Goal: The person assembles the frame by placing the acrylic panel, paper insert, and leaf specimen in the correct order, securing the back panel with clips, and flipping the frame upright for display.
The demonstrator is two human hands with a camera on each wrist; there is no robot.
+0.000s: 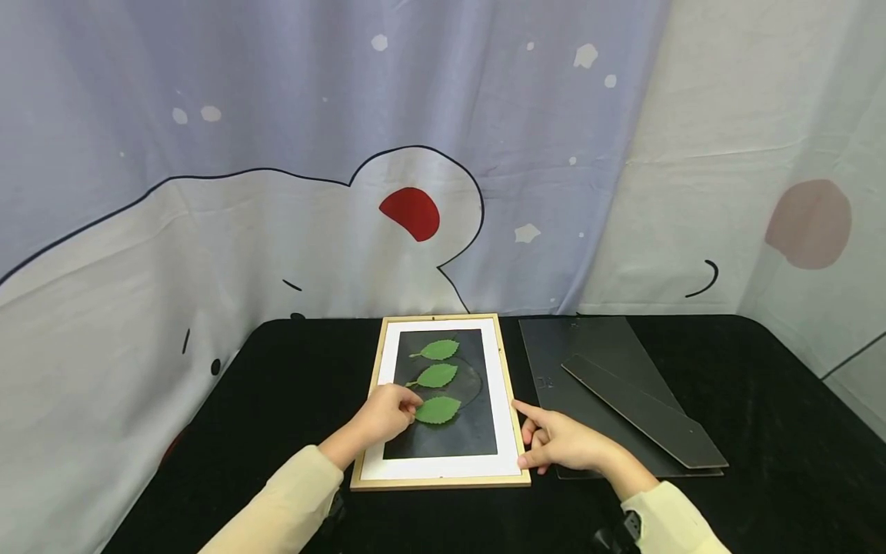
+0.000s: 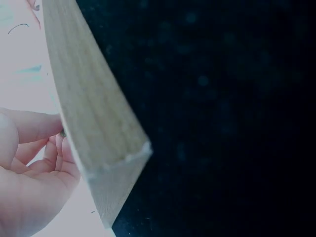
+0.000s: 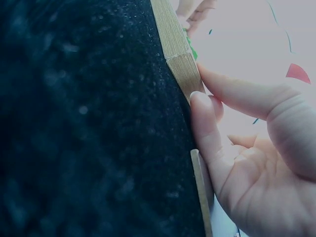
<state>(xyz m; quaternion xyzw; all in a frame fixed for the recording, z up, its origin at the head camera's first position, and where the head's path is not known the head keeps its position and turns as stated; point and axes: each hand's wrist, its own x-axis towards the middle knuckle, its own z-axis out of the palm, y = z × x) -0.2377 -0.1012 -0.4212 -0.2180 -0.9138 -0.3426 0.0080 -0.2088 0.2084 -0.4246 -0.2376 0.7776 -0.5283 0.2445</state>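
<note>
A light wooden picture frame (image 1: 443, 483) with a white mat and dark centre lies flat on the black cloth. Three green leaves are lined up on its dark centre: a top leaf (image 1: 440, 350), a middle leaf (image 1: 437, 376) and a lowest leaf (image 1: 439, 411). From the left, my left hand (image 1: 385, 413) reaches over the frame and pinches the stem end of the lowest leaf. My right hand (image 1: 562, 440) touches the frame's right edge with extended index finger and thumb spread along it. Its other fingers are bent.
Right of the frame lies a large dark board (image 1: 588, 346). A narrower dark panel (image 1: 644, 412) rests slantwise on top of it. Behind the black table (image 1: 304, 362) hangs a printed curtain (image 1: 277, 231).
</note>
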